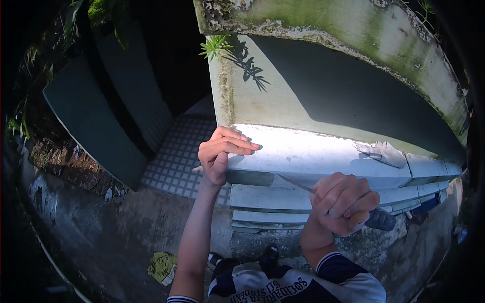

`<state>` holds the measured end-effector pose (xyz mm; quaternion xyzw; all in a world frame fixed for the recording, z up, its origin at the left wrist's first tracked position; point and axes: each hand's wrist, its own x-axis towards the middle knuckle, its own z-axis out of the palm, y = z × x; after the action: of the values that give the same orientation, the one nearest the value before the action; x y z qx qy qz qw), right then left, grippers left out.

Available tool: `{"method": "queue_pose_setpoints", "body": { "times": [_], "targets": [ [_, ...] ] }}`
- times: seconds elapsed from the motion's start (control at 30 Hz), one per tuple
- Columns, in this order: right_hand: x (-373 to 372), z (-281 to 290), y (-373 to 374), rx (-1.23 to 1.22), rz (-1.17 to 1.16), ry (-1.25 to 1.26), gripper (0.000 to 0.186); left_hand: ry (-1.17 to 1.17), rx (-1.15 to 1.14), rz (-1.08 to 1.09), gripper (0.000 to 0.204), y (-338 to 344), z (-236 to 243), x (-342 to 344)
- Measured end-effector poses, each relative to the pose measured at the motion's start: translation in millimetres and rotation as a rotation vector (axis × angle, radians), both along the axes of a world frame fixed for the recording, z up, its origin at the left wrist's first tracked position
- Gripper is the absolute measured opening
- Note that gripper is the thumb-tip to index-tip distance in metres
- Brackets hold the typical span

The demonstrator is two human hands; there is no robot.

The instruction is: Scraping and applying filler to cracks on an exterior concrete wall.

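My left hand [225, 154] rests on the left corner of a white tiled ledge [298, 146], its fingers stretched over the sunlit top and its thumb at the edge. My right hand [343, 202] grips a tool with a dark grey handle [380, 219] and a thin metal blade [292, 182]. The blade's far end touches or lies very near the ledge's front face, just right of my left hand. A crumpled pale glove or cloth [381, 153] lies on the ledge to the right.
Lower steps [268, 217] lie beneath the ledge. A mossy curved slab [323, 22] overhangs the back wall, beside a small plant [214, 46]. At left are dark panels [91, 116] and a checked tile floor [177, 151]. A yellow-green cloth [161, 265] lies near my feet.
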<state>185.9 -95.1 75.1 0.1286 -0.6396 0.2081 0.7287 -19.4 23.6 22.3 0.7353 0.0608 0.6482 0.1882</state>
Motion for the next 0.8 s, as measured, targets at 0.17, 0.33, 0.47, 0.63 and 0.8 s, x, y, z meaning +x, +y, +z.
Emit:
{"method": "queue_pose_setpoints", "body": {
  "times": [0.17, 0.33, 0.47, 0.63, 0.8],
  "targets": [
    [-5.1, -2.9, 7.6, 0.034, -0.009, -0.018, 0.031, -0.001, 0.011, 0.067, 0.064, -3.2, 0.7, -1.4],
    [-5.6, -7.1, 4.6, 0.031, -0.04, -0.03, 0.03, -0.004, 0.04, 0.087, 0.076, -3.1, 0.9, 1.1],
    [-4.2, -5.4, 0.9, 0.005, 0.02, -0.045, 0.029, 0.021, 0.034, 0.094, 0.081, -3.1, 1.9, -1.0],
    [-2.8, -8.1, 3.9, -0.052, -0.043, 0.002, 0.036, 0.013, 0.029, 0.104, 0.081, -1.0, -0.5, -0.6],
    [-4.9, -7.4, -6.6, -0.04, -0.102, 0.039, 0.038, 0.038, -0.021, 0.115, 0.09, -3.4, -0.8, -2.6]
  ]
}}
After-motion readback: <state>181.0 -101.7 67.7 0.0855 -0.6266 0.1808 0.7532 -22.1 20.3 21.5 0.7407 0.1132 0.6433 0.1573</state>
